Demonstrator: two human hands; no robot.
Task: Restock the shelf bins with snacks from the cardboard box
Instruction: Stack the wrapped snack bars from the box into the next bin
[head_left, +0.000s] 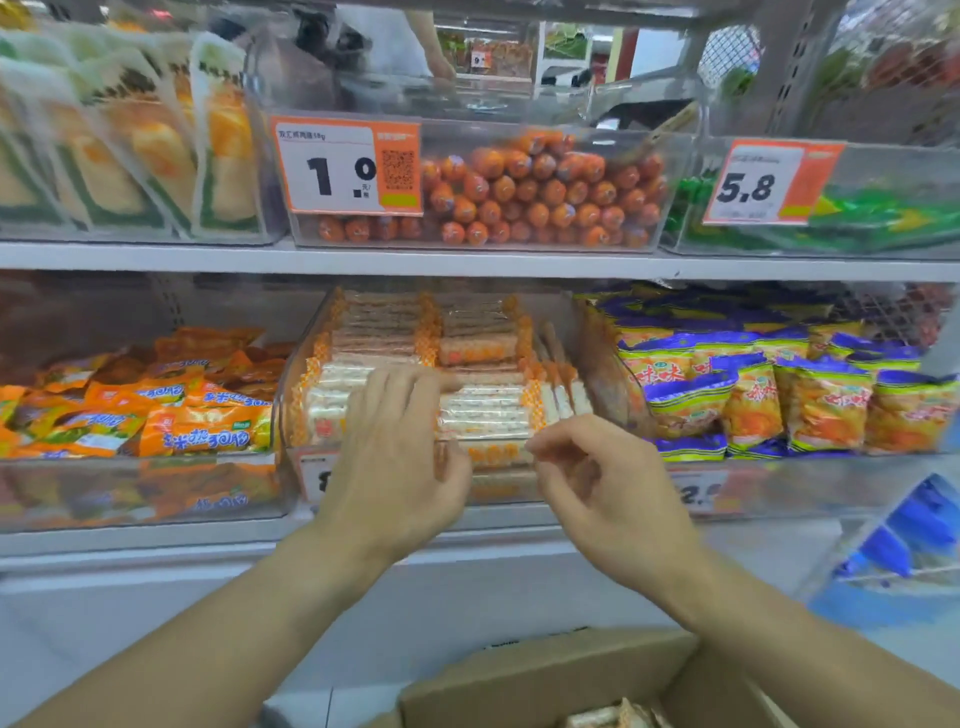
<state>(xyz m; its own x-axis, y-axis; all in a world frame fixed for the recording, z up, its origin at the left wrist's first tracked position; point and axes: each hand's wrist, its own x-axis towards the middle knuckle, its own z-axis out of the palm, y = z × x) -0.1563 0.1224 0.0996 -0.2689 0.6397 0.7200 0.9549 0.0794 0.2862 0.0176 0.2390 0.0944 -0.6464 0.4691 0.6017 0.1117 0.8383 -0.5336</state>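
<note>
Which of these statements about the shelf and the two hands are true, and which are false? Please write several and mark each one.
1. The left hand rests on the snack packs in the middle bin of the lower shelf. True.
2. The bin of orange sausages carries a price tag reading 5.8. False: its price tag reads 1.0; the 5.8 tag is on the bin of green packs to its right.
3. The right hand grips a purple bag. False: the purple and orange bags lie untouched in the right bin.
4. A cardboard box stands open below the hands. True.
5. The left lower bin holds orange packets. True.
</note>
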